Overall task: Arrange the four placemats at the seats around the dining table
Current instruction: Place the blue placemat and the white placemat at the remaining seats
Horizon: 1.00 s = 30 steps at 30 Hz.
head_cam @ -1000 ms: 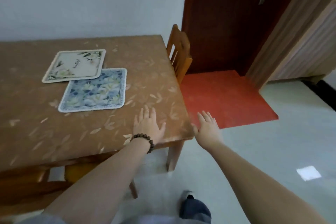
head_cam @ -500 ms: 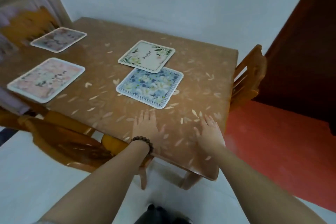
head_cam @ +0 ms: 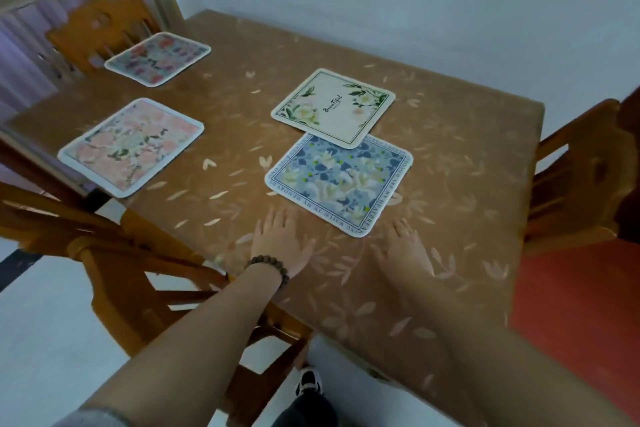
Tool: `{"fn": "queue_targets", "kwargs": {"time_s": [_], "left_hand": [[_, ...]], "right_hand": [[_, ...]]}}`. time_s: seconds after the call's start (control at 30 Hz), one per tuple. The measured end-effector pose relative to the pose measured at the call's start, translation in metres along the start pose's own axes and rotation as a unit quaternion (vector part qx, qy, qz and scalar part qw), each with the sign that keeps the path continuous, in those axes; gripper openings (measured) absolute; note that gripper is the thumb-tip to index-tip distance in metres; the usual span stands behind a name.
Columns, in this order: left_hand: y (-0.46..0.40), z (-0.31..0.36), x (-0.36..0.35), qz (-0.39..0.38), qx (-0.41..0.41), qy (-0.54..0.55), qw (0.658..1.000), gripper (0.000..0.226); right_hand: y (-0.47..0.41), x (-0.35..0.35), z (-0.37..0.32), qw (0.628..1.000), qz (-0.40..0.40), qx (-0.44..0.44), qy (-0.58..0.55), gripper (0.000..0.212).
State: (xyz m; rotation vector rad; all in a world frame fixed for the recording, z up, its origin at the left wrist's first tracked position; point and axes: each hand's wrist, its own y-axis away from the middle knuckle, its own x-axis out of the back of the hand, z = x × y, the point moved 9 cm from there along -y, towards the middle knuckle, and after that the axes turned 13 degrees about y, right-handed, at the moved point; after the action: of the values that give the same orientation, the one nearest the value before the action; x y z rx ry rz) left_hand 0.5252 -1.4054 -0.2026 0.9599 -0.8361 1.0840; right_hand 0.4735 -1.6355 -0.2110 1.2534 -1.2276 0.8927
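Observation:
Four placemats lie on the brown leaf-patterned table (head_cam: 467,156). A blue floral placemat (head_cam: 341,184) sits just beyond my hands, and a cream placemat (head_cam: 334,107) with green leaves overlaps its far corner. A pink floral placemat (head_cam: 131,146) lies at the left edge by a chair. A darker pink placemat (head_cam: 157,57) lies at the far left seat. My left hand (head_cam: 278,241), with a bead bracelet at the wrist, rests flat on the table, fingers apart, close to the blue mat's near edge. My right hand (head_cam: 403,251) hovers flat to the right of that mat's corner, holding nothing.
Wooden chairs stand at the near left (head_cam: 104,253), the far left (head_cam: 100,24) and the right side (head_cam: 581,170). A white wall runs behind the table. A red floor mat (head_cam: 571,305) lies to the right. My shoe (head_cam: 308,381) shows below the table's near corner.
The view has swung left and closer to the table, bringing the two pink mats into sight. Both hands have moved forward over the table towards the blue mat.

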Motion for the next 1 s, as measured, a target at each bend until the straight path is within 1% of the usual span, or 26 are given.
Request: {"fn": "queue_targets", "kwargs": {"time_s": [0.13,0.23,0.3,0.47,0.6,0.7,0.87,0.93,1.0], "left_hand": [[-0.049,-0.021,-0.006,-0.032,-0.011,-0.010,0.999,0.077],[-0.085,-0.030,-0.010,-0.041,-0.020,-0.026,0.999,0.079],[-0.107,-0.036,-0.011,-0.040,-0.013,-0.033,0.999,0.081],[-0.156,-0.054,-0.011,-0.059,0.032,-0.038,0.997,0.108],[-0.177,-0.064,-0.020,-0.095,0.044,-0.005,0.994,0.117],[-0.182,-0.061,-0.019,-0.070,0.032,0.011,0.997,0.112],[-0.181,-0.056,0.001,0.012,0.000,0.034,0.999,0.083],[-0.178,-0.055,0.005,0.013,-0.004,0.038,0.999,0.079],[-0.172,-0.057,0.005,-0.002,0.005,0.045,0.999,0.076]], "right_hand": [[-0.030,-0.008,-0.019,1.000,-0.009,-0.004,-0.007,0.066],[-0.049,-0.019,-0.022,0.998,-0.031,-0.037,-0.034,0.074],[-0.060,-0.026,-0.021,0.995,-0.051,-0.064,-0.057,0.078],[-0.081,-0.036,-0.022,0.988,-0.080,-0.085,-0.097,0.078],[-0.085,-0.039,-0.020,0.978,-0.070,-0.117,-0.160,0.076],[-0.087,-0.036,-0.020,0.965,-0.045,-0.145,-0.213,0.074],[-0.086,-0.038,-0.020,0.948,-0.033,-0.167,-0.268,0.071],[-0.084,-0.040,-0.019,0.949,-0.028,-0.162,-0.269,0.070],[-0.083,-0.040,-0.019,0.947,-0.025,-0.157,-0.278,0.070]]}}
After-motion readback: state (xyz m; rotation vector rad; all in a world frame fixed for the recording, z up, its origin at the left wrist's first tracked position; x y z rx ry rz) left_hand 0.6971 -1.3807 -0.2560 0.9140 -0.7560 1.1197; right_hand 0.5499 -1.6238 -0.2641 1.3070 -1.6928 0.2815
